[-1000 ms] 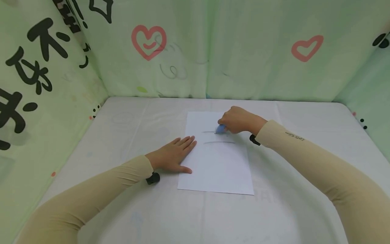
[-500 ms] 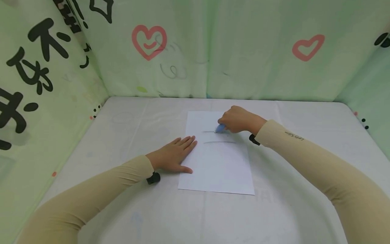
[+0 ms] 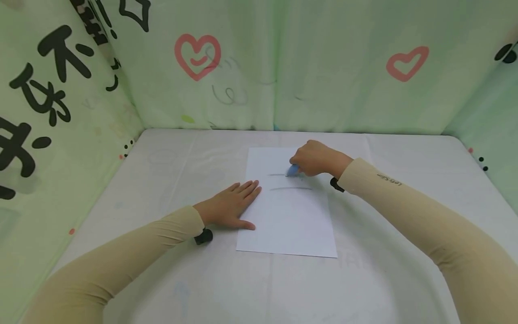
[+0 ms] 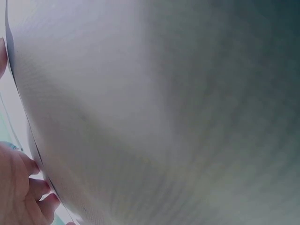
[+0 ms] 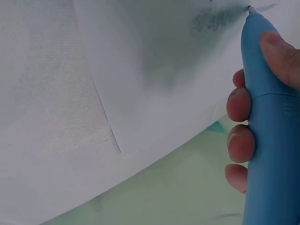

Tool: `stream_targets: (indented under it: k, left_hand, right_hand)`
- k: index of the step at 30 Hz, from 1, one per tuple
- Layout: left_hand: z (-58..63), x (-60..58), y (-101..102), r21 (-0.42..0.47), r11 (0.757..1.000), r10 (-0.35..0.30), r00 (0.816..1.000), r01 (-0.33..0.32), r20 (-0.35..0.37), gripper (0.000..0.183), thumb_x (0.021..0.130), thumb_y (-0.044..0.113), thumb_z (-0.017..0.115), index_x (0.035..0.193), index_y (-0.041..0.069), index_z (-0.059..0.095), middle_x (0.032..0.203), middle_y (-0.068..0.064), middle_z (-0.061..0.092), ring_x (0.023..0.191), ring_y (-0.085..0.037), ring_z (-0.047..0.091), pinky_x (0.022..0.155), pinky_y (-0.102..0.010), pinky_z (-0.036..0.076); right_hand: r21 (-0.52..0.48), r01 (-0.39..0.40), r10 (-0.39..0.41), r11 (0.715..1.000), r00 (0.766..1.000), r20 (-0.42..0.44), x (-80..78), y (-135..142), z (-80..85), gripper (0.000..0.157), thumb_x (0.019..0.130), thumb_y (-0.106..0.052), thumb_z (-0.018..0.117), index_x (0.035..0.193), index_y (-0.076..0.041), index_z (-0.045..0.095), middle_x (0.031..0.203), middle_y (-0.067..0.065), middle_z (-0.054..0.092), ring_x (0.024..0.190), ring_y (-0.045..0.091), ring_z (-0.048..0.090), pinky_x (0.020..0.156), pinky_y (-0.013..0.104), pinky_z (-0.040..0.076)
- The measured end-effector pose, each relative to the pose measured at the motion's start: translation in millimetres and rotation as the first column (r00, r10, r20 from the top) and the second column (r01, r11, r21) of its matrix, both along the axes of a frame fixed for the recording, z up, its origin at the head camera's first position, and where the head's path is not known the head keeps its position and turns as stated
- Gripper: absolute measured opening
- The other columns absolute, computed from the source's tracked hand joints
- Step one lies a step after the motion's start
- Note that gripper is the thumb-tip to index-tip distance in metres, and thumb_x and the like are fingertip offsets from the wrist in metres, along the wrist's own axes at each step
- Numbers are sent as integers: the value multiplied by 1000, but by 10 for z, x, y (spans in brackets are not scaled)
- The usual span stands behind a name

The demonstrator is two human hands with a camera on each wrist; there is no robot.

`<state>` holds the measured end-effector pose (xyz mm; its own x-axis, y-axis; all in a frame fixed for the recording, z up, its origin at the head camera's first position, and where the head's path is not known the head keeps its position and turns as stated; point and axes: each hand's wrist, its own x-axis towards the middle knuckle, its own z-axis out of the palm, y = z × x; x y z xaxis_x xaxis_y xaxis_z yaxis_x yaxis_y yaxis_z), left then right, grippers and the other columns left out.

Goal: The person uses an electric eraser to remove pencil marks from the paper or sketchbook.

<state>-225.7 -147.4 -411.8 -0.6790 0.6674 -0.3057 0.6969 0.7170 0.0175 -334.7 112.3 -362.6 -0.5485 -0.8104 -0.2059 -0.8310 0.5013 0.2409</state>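
Observation:
A white sheet of paper (image 3: pixel 287 225) lies on the table and bears two thin grey lines. My left hand (image 3: pixel 228 206) rests flat on its left edge, fingers spread. Over the upper line (image 3: pixel 276 174), my right hand (image 3: pixel 317 158) grips a thick blue electric eraser (image 5: pixel 272 140), tip down. In the right wrist view the thumb and fingers wrap its body, and its pale tip meets the line's end. Dark crumbs (image 5: pixel 211 19) are scattered beside that tip. The lower line (image 3: pixel 291 188) runs unbroken. Fingers of the left hand (image 4: pixel 23 187) show at the left wrist view's edge.
A white cloth covers the table (image 3: pixel 182 279). Green printed curtains (image 3: pixel 332 67) with hearts and black characters hang behind it and at both sides. A black wrist camera (image 3: pixel 203 236) sits under the left wrist, another (image 3: pixel 337 185) under the right.
Hardly anything differs. The right hand keeps the electric eraser at nearly the same spot on the upper line, and a few crumbs show more plainly beside it. The left hand stays put.

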Motion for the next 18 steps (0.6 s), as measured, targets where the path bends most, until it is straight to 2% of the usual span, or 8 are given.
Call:
stream_targets:
  k: [9, 18]
  left_hand:
    - [-17, -14, 15, -5, 1000, 8, 1000, -8, 15, 100, 85, 71, 44, 152, 7, 6, 160, -10, 4, 149, -25, 6, 119, -46, 13]
    - [-37, -26, 12, -1, 1000, 5, 1000, -5, 7, 101, 84, 72, 42, 152, 7, 5, 160, -10, 4, 149, -25, 6, 119, -46, 14]
  right_hand:
    - [9, 6, -7, 1000, 1000, 21, 27, 4, 31, 14, 84, -20, 68, 77, -12, 58, 61, -1, 57, 55, 11, 41, 55, 28, 30]
    - [13, 12, -12, 1000, 1000, -6, 20, -28, 25, 13, 84, -20, 68, 79, -12, 60, 63, -1, 60, 55, 12, 44, 55, 28, 32]
